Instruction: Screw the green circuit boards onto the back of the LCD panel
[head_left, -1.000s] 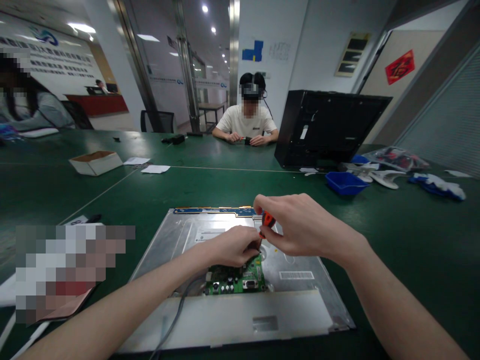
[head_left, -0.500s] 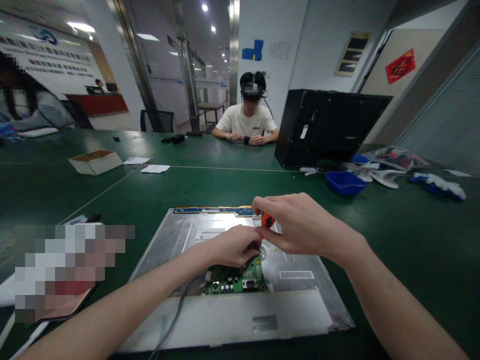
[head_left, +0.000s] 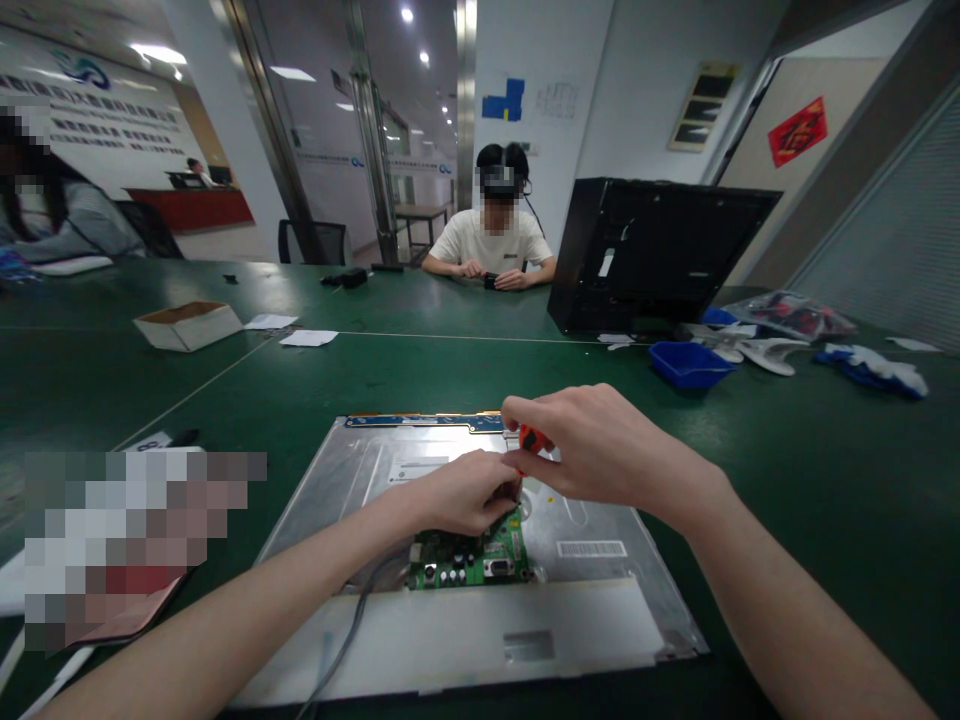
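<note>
A flat metal-backed display panel lies on the green table in front of me. On its middle sits a green circuit board, and a blue circuit strip runs along its far edge. My right hand is closed around the orange-and-black handle of a screwdriver, which points down at the board's far right corner. Beside it, my left hand has its fingers pinched together by the screwdriver's lower end, over the board. Its fingertips are partly hidden. A grey cable leads from the board toward me.
A black monitor stands at the back right, with a blue tray and gloves near it. At left are an open cardboard box and papers. A person sits across the table; another sits far left.
The screwdriver handle and my right hand's fingers have turned slightly. My left hand stays in place, and the view has shifted a little.
</note>
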